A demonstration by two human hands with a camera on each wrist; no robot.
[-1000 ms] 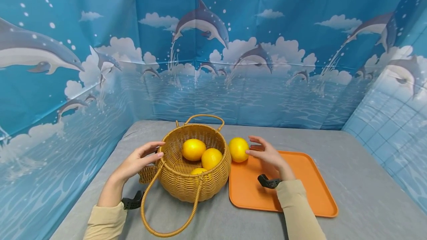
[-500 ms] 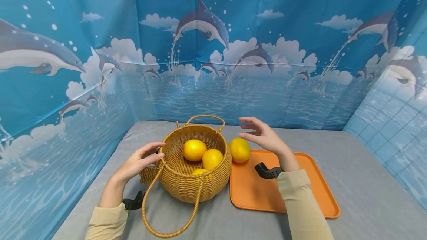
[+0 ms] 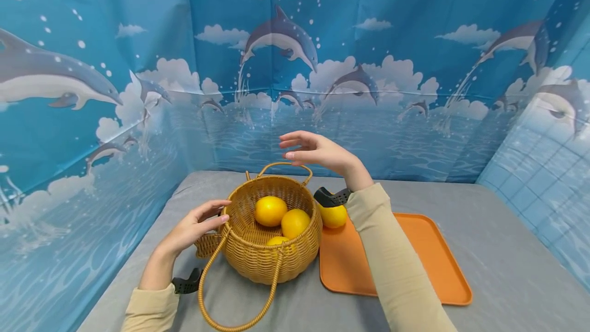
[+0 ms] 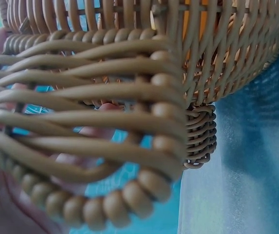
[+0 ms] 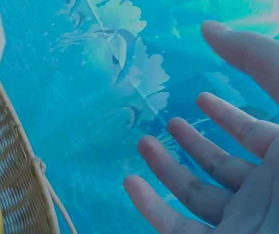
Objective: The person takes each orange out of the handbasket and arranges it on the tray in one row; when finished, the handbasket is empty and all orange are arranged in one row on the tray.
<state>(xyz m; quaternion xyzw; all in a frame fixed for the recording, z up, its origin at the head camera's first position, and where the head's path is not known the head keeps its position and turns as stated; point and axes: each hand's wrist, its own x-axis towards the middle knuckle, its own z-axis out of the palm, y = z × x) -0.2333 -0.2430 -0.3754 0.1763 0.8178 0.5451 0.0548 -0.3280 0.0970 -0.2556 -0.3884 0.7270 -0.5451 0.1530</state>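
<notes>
A round wicker basket (image 3: 272,265) stands on the grey cloth, with several yellow-orange fruits that look like oranges (image 3: 271,211) inside. At its left rim, my left hand (image 3: 193,227) holds the edge with fingers and thumb. The left wrist view shows a woven side piece (image 4: 81,117) of the basket close up, partly hiding this hand's fingers. Above the basket's back handle, my right hand (image 3: 318,151) hovers with nothing in it, fingers apart in the right wrist view. Another orange (image 3: 334,216) lies right of the basket, partly covered by the right wrist camera.
An orange tray (image 3: 433,265) lies right of the basket, beneath the right forearm. A long basket handle (image 3: 235,328) loops down in front on the cloth. Blue dolphin-printed sheets (image 3: 239,132) hang as walls behind and at both sides.
My right hand has moved up and left from beside the loose orange to above the basket's back, carrying nothing. The left hand stays at the rim, and the fruits keep their places.
</notes>
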